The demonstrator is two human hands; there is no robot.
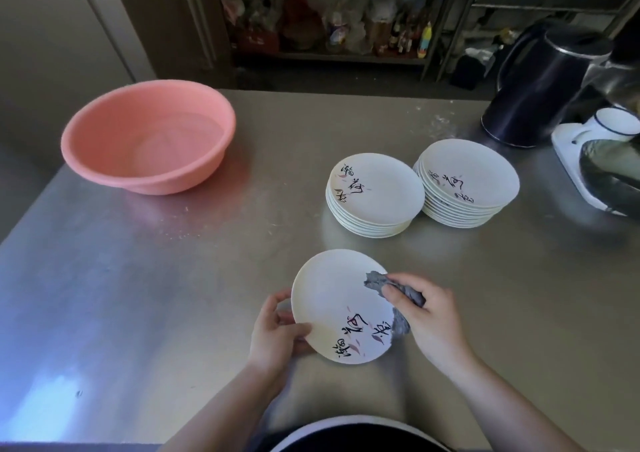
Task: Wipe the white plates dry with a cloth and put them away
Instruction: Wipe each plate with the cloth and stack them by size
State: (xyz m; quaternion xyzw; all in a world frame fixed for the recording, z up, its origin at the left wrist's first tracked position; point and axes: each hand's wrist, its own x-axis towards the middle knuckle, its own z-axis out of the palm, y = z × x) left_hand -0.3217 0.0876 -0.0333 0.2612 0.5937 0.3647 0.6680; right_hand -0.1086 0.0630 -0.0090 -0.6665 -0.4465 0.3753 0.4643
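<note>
A white plate [332,299] with black calligraphy and pink marks is held above the steel table, near its front edge. My left hand [277,333] grips its left rim, thumb on top. My right hand [426,316] holds a crumpled grey cloth [381,280] against the plate's right side; part of the cloth hangs down behind the rim. Two stacks of the same white plates stand further back: the left stack [375,193] and the right stack [467,181], side by side and almost touching.
A pink plastic basin [145,136] sits at the far left of the steel table [173,295]. A dark kettle [540,84] and a white appliance [595,160] stand at the far right. Shelves of bottles lie beyond the table.
</note>
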